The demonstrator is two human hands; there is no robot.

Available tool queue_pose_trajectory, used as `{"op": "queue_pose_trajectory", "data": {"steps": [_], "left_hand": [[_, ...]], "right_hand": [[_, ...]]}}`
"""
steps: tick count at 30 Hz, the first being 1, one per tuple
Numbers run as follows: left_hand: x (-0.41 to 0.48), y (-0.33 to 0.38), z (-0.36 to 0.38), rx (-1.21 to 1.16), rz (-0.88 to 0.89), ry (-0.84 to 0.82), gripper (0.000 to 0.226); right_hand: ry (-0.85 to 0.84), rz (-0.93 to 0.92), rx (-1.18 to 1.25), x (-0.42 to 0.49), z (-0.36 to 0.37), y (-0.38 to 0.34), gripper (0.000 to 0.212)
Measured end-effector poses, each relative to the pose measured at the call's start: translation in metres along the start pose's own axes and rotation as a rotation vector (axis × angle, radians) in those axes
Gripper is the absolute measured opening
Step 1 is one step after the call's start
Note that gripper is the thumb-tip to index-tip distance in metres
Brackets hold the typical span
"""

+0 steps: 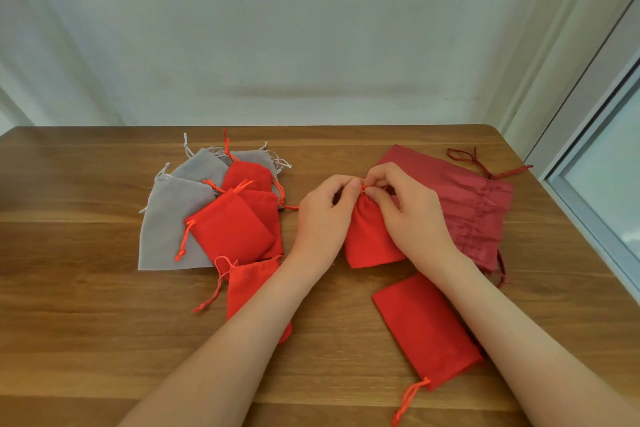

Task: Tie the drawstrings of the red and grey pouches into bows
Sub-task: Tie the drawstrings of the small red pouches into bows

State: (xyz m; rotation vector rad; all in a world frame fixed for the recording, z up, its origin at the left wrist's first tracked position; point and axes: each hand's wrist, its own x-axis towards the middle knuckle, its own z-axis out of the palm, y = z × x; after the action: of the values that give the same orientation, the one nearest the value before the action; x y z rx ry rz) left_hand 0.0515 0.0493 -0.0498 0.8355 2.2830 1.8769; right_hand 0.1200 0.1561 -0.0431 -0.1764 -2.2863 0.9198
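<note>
A small red pouch (367, 236) lies on the wooden table (86, 305) between my hands, its gathered neck pointing away from me. My left hand (322, 218) and my right hand (412, 211) both pinch its orange drawstring (364, 188) at the neck, fingertips nearly touching. The knot itself is mostly hidden by my fingers. To the left lies a pile of grey pouches (173, 218) and red pouches (232, 229) with loose strings. Another red pouch (426, 329) lies under my right forearm, its string (408, 399) trailing toward me.
A large dark-red drawstring bag (474, 198) lies flat behind my right hand, its cord (478, 163) near the table's far right corner. One more red pouch (246, 288) sits under my left forearm. A wall stands behind the table and a window frame (588, 191) to the right.
</note>
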Motion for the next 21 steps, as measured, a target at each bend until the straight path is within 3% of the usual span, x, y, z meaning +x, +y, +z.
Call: {"op": "queue_pose_trajectory", "data": {"steps": [7, 13, 19, 21], "left_hand": [[0.001, 0.0, -0.004, -0.15, -0.037, -0.055, 0.011], [0.004, -0.003, -0.004, -0.175, -0.052, -0.027, 0.02], [0.003, 0.0, -0.006, -0.123, 0.009, -0.021, 0.014], [0.002, 0.0, -0.007, -0.08, 0.042, -0.005, 0.013]], "right_hand": [[0.056, 0.054, 0.06, 0.001, -0.001, 0.0, 0.021], [0.139, 0.149, 0.041, 0.006, -0.008, 0.007, 0.024], [-0.017, 0.194, -0.019, 0.003, -0.01, -0.003, 0.023], [-0.064, 0.167, 0.014, 0.002, -0.009, -0.006, 0.011]]}}
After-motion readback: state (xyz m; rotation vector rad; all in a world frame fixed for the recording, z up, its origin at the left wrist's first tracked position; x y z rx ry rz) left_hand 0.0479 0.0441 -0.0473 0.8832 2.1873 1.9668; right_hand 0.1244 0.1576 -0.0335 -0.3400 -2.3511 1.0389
